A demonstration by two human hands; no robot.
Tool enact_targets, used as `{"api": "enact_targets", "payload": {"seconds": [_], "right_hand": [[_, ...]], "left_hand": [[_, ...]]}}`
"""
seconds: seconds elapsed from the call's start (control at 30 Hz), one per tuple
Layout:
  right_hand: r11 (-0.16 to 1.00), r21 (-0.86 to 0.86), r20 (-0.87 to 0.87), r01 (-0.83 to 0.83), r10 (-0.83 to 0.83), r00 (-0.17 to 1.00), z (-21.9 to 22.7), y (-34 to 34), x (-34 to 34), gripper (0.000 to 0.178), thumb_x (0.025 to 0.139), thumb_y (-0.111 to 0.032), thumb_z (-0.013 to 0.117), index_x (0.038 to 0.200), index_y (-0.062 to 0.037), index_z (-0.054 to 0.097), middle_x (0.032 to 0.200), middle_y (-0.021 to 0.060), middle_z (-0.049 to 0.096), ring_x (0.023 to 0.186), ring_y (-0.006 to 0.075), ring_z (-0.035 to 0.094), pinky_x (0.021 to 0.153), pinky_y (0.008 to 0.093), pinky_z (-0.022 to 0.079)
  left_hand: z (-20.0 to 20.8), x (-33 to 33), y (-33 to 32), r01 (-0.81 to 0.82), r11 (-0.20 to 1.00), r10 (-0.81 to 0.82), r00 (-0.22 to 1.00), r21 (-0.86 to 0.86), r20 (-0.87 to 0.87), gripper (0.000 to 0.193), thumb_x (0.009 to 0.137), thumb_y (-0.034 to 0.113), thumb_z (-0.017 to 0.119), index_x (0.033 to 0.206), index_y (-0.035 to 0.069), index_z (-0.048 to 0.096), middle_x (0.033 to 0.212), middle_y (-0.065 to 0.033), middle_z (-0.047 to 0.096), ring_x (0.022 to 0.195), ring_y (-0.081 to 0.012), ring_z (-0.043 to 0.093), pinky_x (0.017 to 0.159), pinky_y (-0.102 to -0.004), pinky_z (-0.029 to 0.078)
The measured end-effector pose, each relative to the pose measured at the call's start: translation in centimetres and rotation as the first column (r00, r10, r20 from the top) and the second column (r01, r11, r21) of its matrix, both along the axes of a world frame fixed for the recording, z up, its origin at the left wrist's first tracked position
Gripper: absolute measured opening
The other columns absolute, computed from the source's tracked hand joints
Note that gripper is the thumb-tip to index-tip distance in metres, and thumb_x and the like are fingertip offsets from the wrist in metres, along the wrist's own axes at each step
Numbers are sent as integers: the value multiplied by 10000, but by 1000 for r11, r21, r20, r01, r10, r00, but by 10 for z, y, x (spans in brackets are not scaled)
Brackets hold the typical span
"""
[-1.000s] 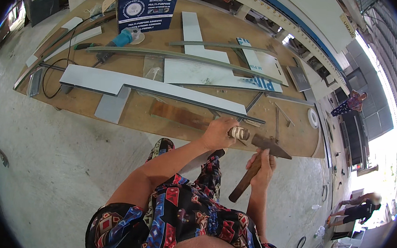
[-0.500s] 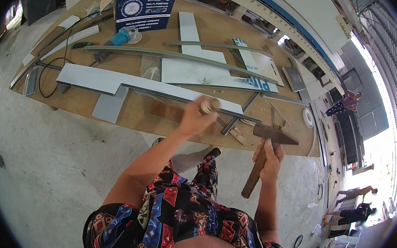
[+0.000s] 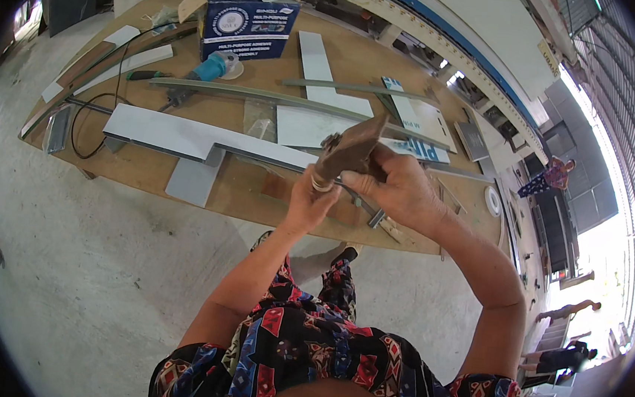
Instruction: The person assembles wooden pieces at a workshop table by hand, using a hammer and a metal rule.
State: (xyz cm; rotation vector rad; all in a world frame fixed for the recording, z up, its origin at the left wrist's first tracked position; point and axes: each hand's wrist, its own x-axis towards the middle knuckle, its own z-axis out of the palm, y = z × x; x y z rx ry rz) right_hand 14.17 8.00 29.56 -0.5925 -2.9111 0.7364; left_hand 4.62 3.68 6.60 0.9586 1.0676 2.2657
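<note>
My right hand (image 3: 407,191) is closed on a hammer, close up to its brown metal head (image 3: 351,153). The hammer's handle is mostly hidden behind that hand. Just left of it, my left hand (image 3: 308,207) is wrapped round a tool with a round wooden handle (image 3: 324,186). The hammer head sits over the top of this handle; whether they touch I cannot tell. The tool's lower end is hard to make out against the table. Behind my hands lies a long white notched panel (image 3: 181,129) with a dark edge.
The brown worktable (image 3: 250,202) carries a blue angle grinder (image 3: 210,69), a blue cardboard box (image 3: 249,25), green-grey strips (image 3: 266,96), white panel pieces (image 3: 315,56) and a roll of white tape (image 3: 492,201). A large machine (image 3: 448,52) stands behind. Other people (image 3: 550,178) are at the right.
My right hand has brought the hammer up and left, turning its head over the tool in my left hand. My left hand has lowered slightly and is no longer blurred.
</note>
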Motion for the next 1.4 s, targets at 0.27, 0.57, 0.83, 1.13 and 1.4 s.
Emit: {"api": "enact_targets", "payload": {"seconds": [0.27,0.57,0.83,1.13,1.4], "right_hand": [[983,185,349,9,-74,934,26,-23,-32,556,856,-453,655,1148,14,584,965,186,688,915,293,671,824,374,502],[964,258,268,-67,-5,963,16,-21,-26,629,846,-578,561,1053,16,591,837,215,661,820,383,643,746,444,480],[988,136,-2,66,-67,998,5,-6,25,562,840,-511,633,1069,1,614,841,199,664,796,327,659,712,392,492],[839,-458,-350,295,-474,808,-43,1,98,298,884,-225,696,1064,4,634,862,4,646,675,82,543,577,258,449],[672,-692,-398,264,-661,637,-94,20,157,202,924,-244,627,904,-47,588,661,27,575,523,102,537,481,250,432]], "left_hand": [[10,-2,-14,-8,1000,8,999,13,38,219,870,77,623,1056,44,512,804,12,552,667,-44,495,551,-220,411],[15,-5,-16,-17,1000,16,999,-22,-40,247,851,69,624,1068,29,514,818,-3,568,708,-61,522,623,-232,446],[11,-5,-9,-54,995,44,992,-87,-114,277,838,68,646,1079,43,510,858,-42,601,744,-106,569,661,-270,479],[20,22,11,-57,985,-8,925,-161,-379,232,833,93,665,1011,51,523,794,-44,580,706,-115,558,643,-275,467],[19,60,26,-88,961,-128,700,-262,-703,415,709,63,675,1090,73,510,997,-159,582,918,-390,574,755,-467,478]]}}
